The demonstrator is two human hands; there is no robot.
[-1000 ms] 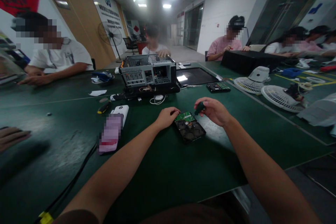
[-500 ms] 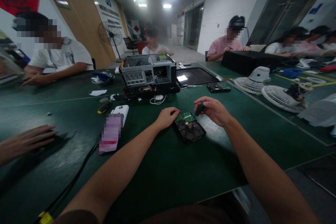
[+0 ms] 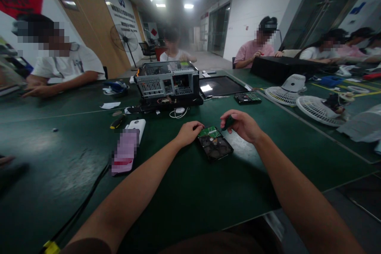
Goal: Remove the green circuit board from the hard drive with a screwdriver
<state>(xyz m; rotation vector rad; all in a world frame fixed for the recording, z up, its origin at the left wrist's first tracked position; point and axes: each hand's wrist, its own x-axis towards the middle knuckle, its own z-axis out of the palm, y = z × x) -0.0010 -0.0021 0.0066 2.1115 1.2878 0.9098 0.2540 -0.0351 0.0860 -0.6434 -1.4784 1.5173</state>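
A hard drive [image 3: 214, 145] lies on the green table in front of me, its green circuit board facing up at the far end. My left hand [image 3: 189, 133] grips the drive's far left corner with fingers closed; the fingertips are partly hidden. In my right hand [image 3: 240, 124] is a small screwdriver [image 3: 228, 122] with a dark handle, pinched between thumb and fingers. Its thin tip points down at the drive's right edge; whether it sits in a screw is too small to tell.
An opened computer case [image 3: 168, 83] stands beyond my hands. Left of my arm lie a phone [image 3: 126, 149] and a yellow-black screwdriver [image 3: 118, 122]. Another hard drive [image 3: 247, 98] and white fan parts [image 3: 320, 110] are at the right. Several people sit around the table.
Another person's hand at the left has drawn back almost out of view. My hands and the hard drive stay in nearly the same place.
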